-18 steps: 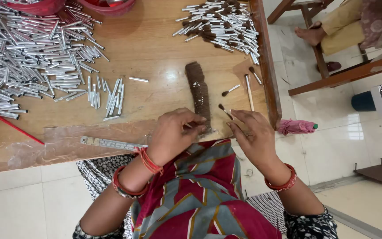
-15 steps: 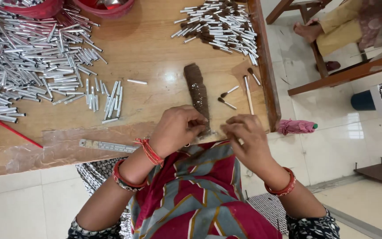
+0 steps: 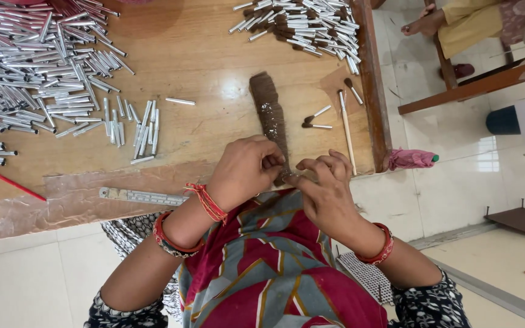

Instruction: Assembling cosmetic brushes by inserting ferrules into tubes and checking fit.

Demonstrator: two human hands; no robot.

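Both hands pinch the brown bristle tuft's [image 3: 270,118] near end, apparently: left hand [image 3: 245,170] curled at nine o'clock, right hand [image 3: 325,189] now drawn closer.

**A wooden desk strewn with metal tubes**

The desk [image 3: 214,67] is bare pale wood with a raised darker rim along its right side. A big heap of silver tubes [image 3: 25,67] covers its left part, with a small loose cluster [image 3: 135,130] beside it and one stray tube [image 3: 180,101] apart. A second pile of tubes with dark tips [image 3: 305,24] sits near the right rim. A long tuft of brown bristle [image 3: 270,118] lies mid-desk, a few small finished brushes [image 3: 317,119] and a thin stick [image 3: 346,130] just right of it. A metal ruler [image 3: 141,195] rests along the near edge, and a red rod [image 3: 7,181] lies at the left.
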